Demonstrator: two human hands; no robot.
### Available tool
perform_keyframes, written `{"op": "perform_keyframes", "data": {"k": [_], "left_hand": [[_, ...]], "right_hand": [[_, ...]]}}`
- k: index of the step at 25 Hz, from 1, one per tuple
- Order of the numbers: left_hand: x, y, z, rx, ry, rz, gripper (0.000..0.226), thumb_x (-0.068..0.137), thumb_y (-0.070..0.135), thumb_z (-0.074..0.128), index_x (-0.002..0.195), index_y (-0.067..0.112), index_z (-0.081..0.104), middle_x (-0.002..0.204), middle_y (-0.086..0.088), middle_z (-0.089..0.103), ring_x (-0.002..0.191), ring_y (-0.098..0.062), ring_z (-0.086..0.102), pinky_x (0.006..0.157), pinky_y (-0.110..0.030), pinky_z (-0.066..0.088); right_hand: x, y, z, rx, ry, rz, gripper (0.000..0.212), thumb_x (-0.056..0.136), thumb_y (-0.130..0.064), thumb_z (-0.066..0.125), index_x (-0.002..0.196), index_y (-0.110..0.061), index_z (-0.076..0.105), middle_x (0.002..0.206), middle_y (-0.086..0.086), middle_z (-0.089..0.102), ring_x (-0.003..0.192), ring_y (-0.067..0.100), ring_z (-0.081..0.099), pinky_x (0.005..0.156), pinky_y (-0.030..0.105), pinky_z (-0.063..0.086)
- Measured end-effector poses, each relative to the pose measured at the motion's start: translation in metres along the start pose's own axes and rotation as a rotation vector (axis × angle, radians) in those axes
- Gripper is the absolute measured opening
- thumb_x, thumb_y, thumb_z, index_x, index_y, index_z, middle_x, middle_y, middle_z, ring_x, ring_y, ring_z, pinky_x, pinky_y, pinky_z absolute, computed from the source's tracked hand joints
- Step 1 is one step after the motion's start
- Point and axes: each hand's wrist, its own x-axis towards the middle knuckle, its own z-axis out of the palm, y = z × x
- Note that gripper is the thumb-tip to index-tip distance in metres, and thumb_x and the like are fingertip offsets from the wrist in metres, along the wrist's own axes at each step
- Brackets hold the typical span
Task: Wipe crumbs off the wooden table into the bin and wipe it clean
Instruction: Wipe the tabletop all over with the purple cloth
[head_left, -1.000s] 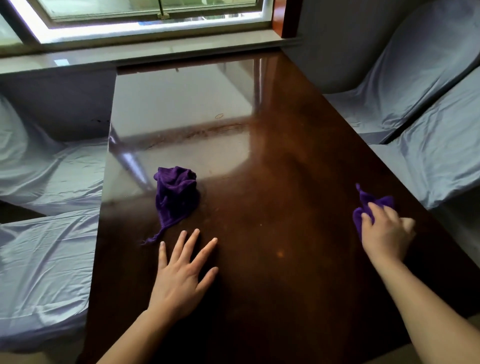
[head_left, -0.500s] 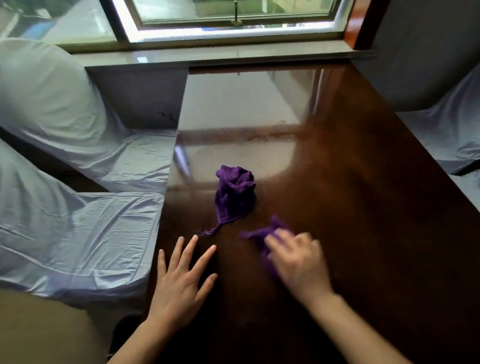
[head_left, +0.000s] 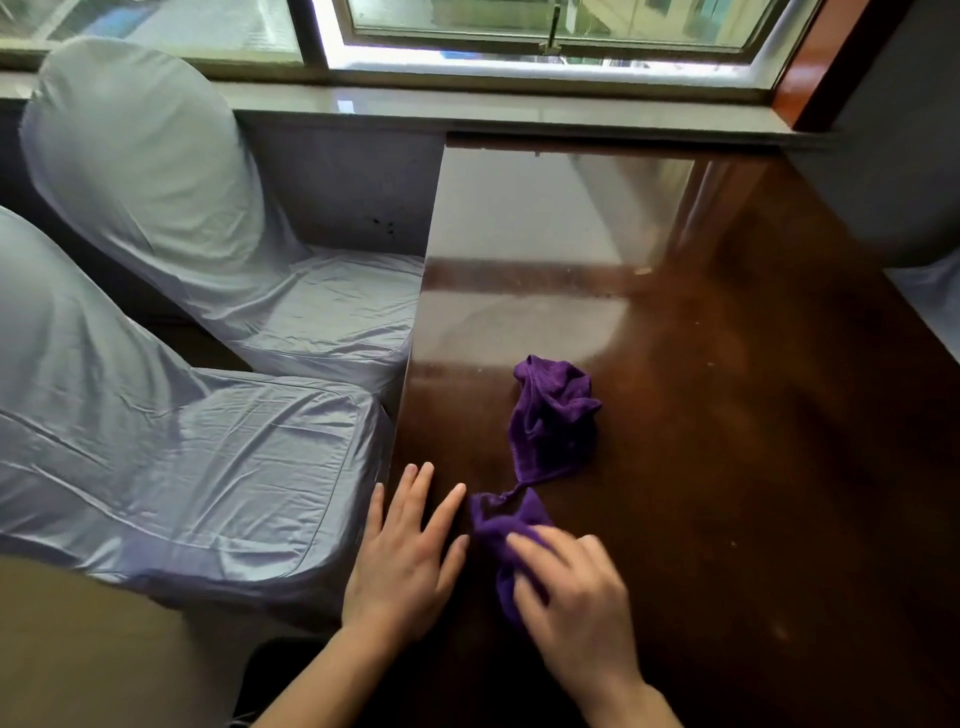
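Right hand (head_left: 574, 603) presses purple cloth (head_left: 501, 535) onto table (head_left: 753, 467).

The right hand (head_left: 576, 603) is smeared by motion blur, its fingers indistinct, and it covers much of the purple cloth (head_left: 498, 525) beneath it, so the cloth's full outline cannot be traced. Whether that cloth touches the thin tail of the second purple cloth (head_left: 550, 415) is unclear. Crumbs (head_left: 644, 271) on the wooden table (head_left: 753, 441) show only as tiny specks. The table's right and near edges, both forearms and the nearer covered chair (head_left: 156, 457) run out of view.
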Motion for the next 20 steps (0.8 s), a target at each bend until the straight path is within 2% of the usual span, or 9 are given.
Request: {"op": "perform_keyframes", "data": {"k": [2,3,5,8,10,12,17,19,20], "left_hand": [[0.001,0.001,-0.004,-0.027,0.027,-0.007,0.054,0.090,0.046,0.043,0.139,0.025,0.049,0.151,-0.013,0.040,0.143,-0.029,0.029,0.112,-0.051,0.020],[0.002,-0.001,-0.004,-0.041,0.044,-0.009,0.054,0.089,0.043,0.044,0.137,0.021,0.052,0.149,-0.015,0.043,0.141,-0.031,0.033,0.111,-0.050,0.021],[0.001,-0.003,-0.004,-0.065,0.082,-0.011,0.054,0.085,0.036,0.045,0.131,0.011,0.057,0.144,-0.018,0.048,0.136,-0.036,0.040,0.110,-0.049,0.022],[0.000,-0.005,0.000,-0.082,0.127,-0.010,0.052,0.083,0.034,0.047,0.128,0.011,0.060,0.143,-0.018,0.049,0.135,-0.036,0.042,0.108,-0.047,0.025],[0.000,-0.005,0.003,-0.105,0.148,-0.020,0.051,0.084,0.035,0.047,0.129,0.013,0.060,0.143,-0.017,0.050,0.136,-0.034,0.040,0.107,-0.047,0.027],[0.002,-0.005,0.006,-0.090,0.169,-0.017,0.051,0.082,0.034,0.049,0.128,0.013,0.060,0.142,-0.017,0.050,0.136,-0.034,0.040,0.107,-0.050,0.027],[0.005,-0.008,0.011,-0.042,0.234,-0.020,0.057,0.075,0.032,0.052,0.122,0.002,0.063,0.137,-0.023,0.053,0.130,-0.042,0.046,0.104,-0.052,0.030],[0.006,-0.007,0.013,-0.034,0.249,-0.025,0.058,0.075,0.032,0.052,0.122,0.000,0.062,0.137,-0.024,0.052,0.130,-0.041,0.045,0.103,-0.051,0.033],[0.006,-0.006,0.013,-0.026,0.260,-0.026,0.057,0.075,0.032,0.052,0.122,0.000,0.063,0.137,-0.024,0.053,0.130,-0.041,0.045,0.102,-0.050,0.034]], "right_hand": [[0.038,-0.005,-0.002,0.103,0.106,0.153,0.033,0.084,-0.030,0.062,0.117,-0.029,0.068,0.117,-0.008,0.068,0.090,0.016,0.059,0.086,0.022,0.045],[0.059,-0.016,0.008,0.149,0.105,0.188,0.032,0.087,-0.031,0.061,0.118,-0.028,0.068,0.119,-0.008,0.067,0.096,0.014,0.059,0.089,0.021,0.042],[0.083,-0.039,0.034,0.137,-0.048,0.168,0.032,0.089,-0.030,0.061,0.121,-0.027,0.067,0.123,-0.005,0.066,0.101,0.019,0.060,0.093,0.027,0.045],[0.092,-0.006,0.038,-0.163,-0.158,0.039,0.033,0.084,-0.025,0.064,0.116,-0.028,0.068,0.117,-0.002,0.068,0.084,0.028,0.060,0.077,0.041,0.054],[0.091,0.036,0.022,-0.316,-0.082,0.151,0.036,0.077,-0.020,0.074,0.112,-0.024,0.071,0.111,0.003,0.069,0.076,0.031,0.060,0.070,0.041,0.055],[0.087,0.044,0.027,-0.355,0.005,0.243,0.036,0.078,-0.020,0.073,0.113,-0.021,0.069,0.111,0.006,0.068,0.078,0.031,0.058,0.072,0.041,0.054],[0.113,-0.015,0.088,-0.226,-0.083,-0.187,0.031,0.087,-0.023,0.059,0.117,-0.025,0.066,0.118,0.004,0.067,0.082,0.029,0.057,0.068,0.040,0.050],[0.160,0.000,0.094,-0.347,-0.066,-0.166,0.029,0.091,-0.021,0.054,0.117,-0.022,0.065,0.115,0.007,0.067,0.084,0.032,0.058,0.070,0.041,0.048],[0.186,0.012,0.095,-0.431,-0.060,-0.094,0.029,0.094,-0.019,0.049,0.119,-0.020,0.063,0.116,0.009,0.065,0.088,0.035,0.057,0.073,0.042,0.047]]}}
